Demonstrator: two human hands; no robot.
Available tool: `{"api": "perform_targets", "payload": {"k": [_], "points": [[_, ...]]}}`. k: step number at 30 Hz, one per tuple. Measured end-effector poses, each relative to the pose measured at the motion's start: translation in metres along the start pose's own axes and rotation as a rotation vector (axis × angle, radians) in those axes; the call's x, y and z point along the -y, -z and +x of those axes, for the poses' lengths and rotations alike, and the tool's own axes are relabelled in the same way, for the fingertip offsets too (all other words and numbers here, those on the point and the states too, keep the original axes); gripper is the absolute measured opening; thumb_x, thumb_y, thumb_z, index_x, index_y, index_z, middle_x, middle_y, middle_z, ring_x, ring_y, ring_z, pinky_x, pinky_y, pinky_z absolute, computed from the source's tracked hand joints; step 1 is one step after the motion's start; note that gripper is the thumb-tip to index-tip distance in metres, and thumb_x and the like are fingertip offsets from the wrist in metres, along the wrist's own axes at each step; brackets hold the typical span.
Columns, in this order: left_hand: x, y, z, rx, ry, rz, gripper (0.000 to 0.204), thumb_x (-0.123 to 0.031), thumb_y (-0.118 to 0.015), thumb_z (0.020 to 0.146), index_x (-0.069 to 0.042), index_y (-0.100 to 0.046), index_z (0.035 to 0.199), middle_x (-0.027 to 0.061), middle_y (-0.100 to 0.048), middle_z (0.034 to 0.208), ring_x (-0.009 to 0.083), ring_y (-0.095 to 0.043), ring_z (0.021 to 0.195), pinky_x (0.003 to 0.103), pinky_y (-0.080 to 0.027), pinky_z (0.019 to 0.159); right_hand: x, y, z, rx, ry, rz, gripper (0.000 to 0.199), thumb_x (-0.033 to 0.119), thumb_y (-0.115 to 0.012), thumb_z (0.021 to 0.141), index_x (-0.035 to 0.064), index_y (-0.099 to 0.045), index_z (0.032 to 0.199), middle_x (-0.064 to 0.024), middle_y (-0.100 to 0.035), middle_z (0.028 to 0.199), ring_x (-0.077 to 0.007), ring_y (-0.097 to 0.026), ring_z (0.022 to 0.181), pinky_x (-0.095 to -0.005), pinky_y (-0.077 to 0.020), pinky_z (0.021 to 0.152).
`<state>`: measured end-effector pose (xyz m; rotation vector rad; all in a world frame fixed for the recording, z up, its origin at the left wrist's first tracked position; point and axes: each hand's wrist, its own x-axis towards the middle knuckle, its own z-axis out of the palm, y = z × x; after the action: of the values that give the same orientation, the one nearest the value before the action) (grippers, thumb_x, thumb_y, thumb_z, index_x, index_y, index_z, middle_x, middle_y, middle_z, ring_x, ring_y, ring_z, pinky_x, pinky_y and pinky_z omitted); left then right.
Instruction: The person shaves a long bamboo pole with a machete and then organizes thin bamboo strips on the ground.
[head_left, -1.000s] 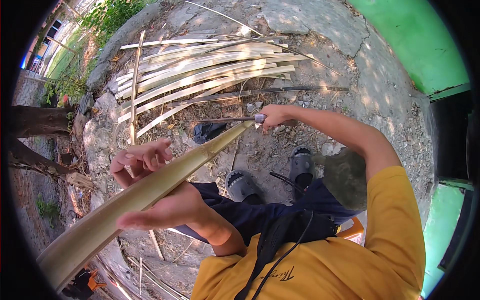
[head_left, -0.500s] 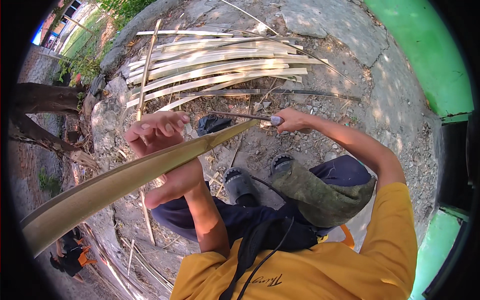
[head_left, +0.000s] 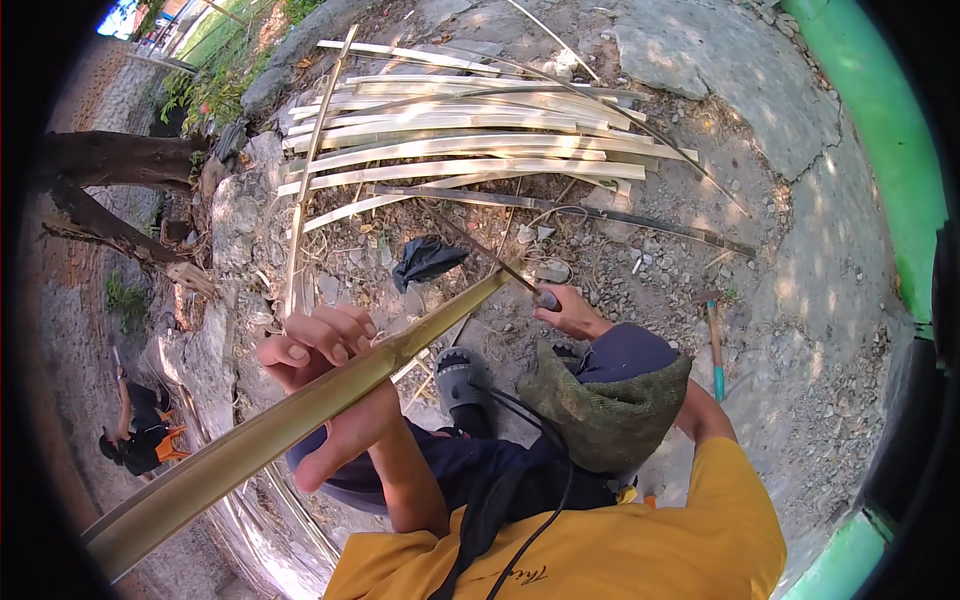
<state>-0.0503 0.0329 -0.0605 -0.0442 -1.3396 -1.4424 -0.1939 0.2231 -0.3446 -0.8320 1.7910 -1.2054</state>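
A long split bamboo piece (head_left: 250, 455) runs slantwise from the lower left toward the middle. My left hand (head_left: 365, 422) cradles it from below, with the curled fingers on its far side and the thumb on its near side. In my right hand (head_left: 576, 312) is the grey handle of a knife (head_left: 468, 240) with a long, dark, narrow blade. That blade crosses the far end of the bamboo; whether it bites into it I cannot tell.
Pale bamboo strips (head_left: 450, 147) lie side by side ahead. Near them is a black plastic bag (head_left: 427, 262). A hammer (head_left: 715, 345) with a teal-ended handle lies right. Green cloth (head_left: 610, 415) covers my right knee. Another person (head_left: 140, 430) is at far left by an orange chair.
My right hand has drawn nearer to my body, the elbow now lower and the knife slanting more across the bamboo end. The view has shifted, bringing the hammer into sight.
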Motion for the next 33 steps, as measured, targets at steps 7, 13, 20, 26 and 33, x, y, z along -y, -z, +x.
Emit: {"api": "perform_targets", "payload": {"k": [7,13,20,26,33], "points": [[-0.005,0.006,-0.015,-0.161,0.256,0.082,0.101,-0.101,-0.05,0.06,-0.008,-0.044,0.099,-0.0008,-0.032,0.065,0.0109,-0.029,0.053,0.027,-0.029,0.05,-0.007,-0.01,0.001,0.019,0.001,0.15,0.044,0.041,-0.061,0.093,-0.0028,-0.061,0.095,-0.0058,-0.054,0.065,-0.0149,-0.052,0.058,-0.0334,-0.0411,0.056],[0.014,0.006,0.005,-0.063,0.279,0.077,0.095,-0.094,-0.059,0.064,-0.009,-0.044,0.103,0.0003,-0.037,0.075,0.0124,-0.036,0.066,0.029,-0.036,0.063,0.008,-0.006,0.007,0.047,-0.084,0.444,0.046,0.046,-0.051,0.1,0.0038,-0.056,0.083,-0.0012,-0.047,0.062,-0.0112,-0.043,0.055,-0.0317,-0.0347,0.052],[0.056,0.003,-0.016,-0.007,0.116,0.123,0.052,-0.055,-0.073,0.087,-0.012,-0.045,0.099,0.0021,-0.044,0.081,0.0121,-0.042,0.07,0.032,-0.039,0.063,0.001,-0.011,0.008,0.002,-0.124,0.3,0.044,0.044,-0.056,0.098,0.002,-0.058,0.086,0.0005,-0.05,0.062,-0.009,-0.047,0.055,-0.0294,-0.0373,0.052],[0.029,0.005,-0.024,-0.457,0.258,0.232,0.044,-0.018,-0.06,0.102,-0.017,-0.033,0.068,-0.0077,-0.022,0.051,0.0043,-0.014,0.043,0.026,-0.015,0.042,0.014,-0.031,-0.01,-0.109,0.041,-0.027,0.04,0.032,-0.073,0.085,-0.0027,-0.065,0.102,-0.0093,-0.062,0.068,-0.0151,-0.056,0.061,-0.0337,-0.0466,0.061],[-0.02,-0.006,-0.063,-0.362,0.245,0.164,0.039,-0.022,-0.05,0.108,-0.017,-0.033,0.073,-0.0068,-0.019,0.051,0.0047,-0.013,0.043,0.027,-0.013,0.042,0.01,-0.036,-0.059,-0.076,0.024,-0.056,0.038,0.025,-0.074,0.08,-0.0019,-0.066,0.106,-0.017,-0.061,0.064,-0.0209,-0.051,0.056,-0.0374,-0.048,0.061]]}}
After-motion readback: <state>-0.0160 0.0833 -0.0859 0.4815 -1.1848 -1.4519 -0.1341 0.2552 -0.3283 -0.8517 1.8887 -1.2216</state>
